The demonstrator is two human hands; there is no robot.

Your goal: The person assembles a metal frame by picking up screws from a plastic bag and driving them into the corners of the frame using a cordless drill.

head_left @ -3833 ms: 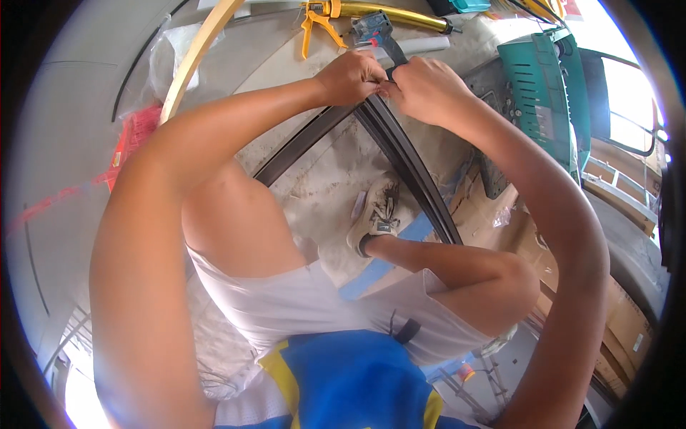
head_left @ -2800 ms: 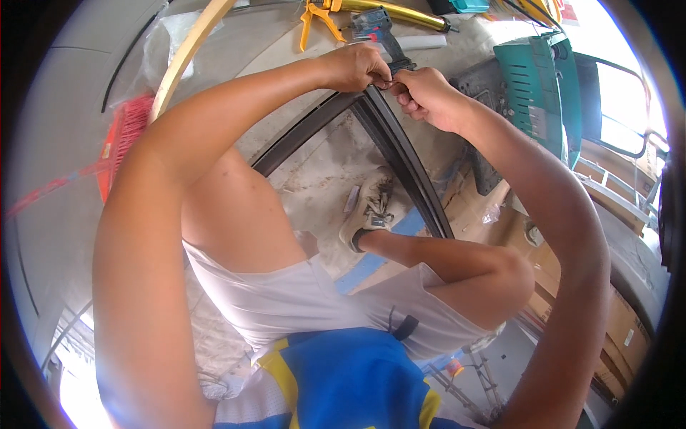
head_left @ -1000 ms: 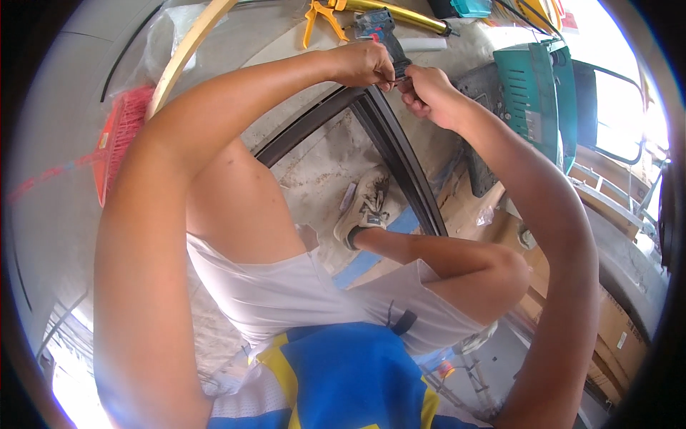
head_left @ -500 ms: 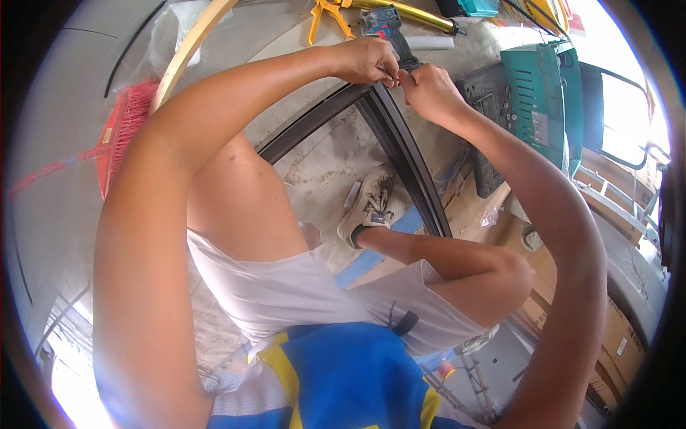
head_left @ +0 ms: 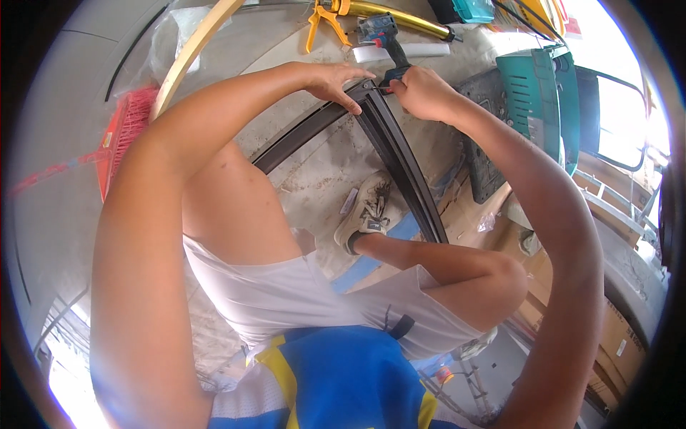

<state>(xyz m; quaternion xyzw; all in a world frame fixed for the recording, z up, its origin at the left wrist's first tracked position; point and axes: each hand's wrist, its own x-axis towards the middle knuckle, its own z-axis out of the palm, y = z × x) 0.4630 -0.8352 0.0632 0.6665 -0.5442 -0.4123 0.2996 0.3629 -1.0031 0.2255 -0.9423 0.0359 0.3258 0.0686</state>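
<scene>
A dark metal frame (head_left: 402, 159) has its mitred corner pointing away from me, beyond my knees. My left hand (head_left: 334, 82) spans the left bar just beside that corner, thumb on the near edge and fingers along the far edge. On the other side of the corner, my right hand (head_left: 423, 93) is closed in a pinch. Something thin and dark shows between its fingertips and the frame, too small to name. Just past my hands lies a cordless drill (head_left: 389, 43), its battery end near my right fingers.
Behind the drill are a white strip (head_left: 421, 51) and a yellow caulking gun (head_left: 330, 21). A teal tool case (head_left: 532, 100) stands open at right, its black tray (head_left: 486, 168) nearer. A red broom (head_left: 128, 129) and a wooden strip (head_left: 193, 50) are at left. Cardboard (head_left: 618, 343) lies lower right.
My hands have moved apart from their meeting point over the corner. The left has shifted left with its fingers spread along the bar, baring the corner; the right has moved slightly down.
</scene>
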